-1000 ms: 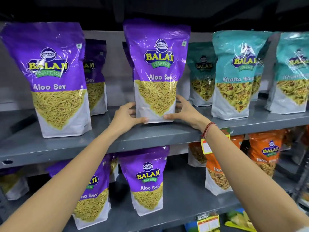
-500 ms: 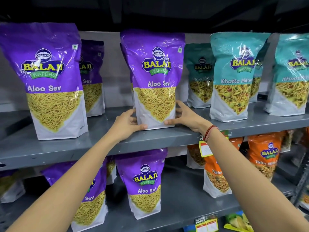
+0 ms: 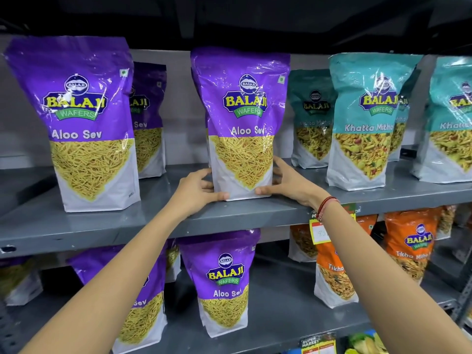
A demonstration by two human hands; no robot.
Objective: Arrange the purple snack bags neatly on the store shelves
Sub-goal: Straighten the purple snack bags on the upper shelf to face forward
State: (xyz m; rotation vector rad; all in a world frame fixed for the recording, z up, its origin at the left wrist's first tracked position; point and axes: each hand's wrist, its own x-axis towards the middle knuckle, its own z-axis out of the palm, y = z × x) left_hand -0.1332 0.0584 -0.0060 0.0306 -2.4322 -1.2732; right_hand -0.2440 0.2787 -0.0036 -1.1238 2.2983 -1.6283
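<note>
Left hand (image 3: 198, 191) and right hand (image 3: 286, 183) cupped around base of centre Aloo Sev bag (image 3: 241, 123), frame centre, upright on upper shelf (image 3: 153, 221); two-sided grip likely squares it facing front.

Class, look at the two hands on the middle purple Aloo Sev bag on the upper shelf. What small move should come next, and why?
Probably square it up, then let go. The left hand and right hand clasp the base of the middle Aloo Sev bag, which stands on the upper shelf near the front edge but leans slightly. A small straightening would match the left Aloo Sev bag.
</note>
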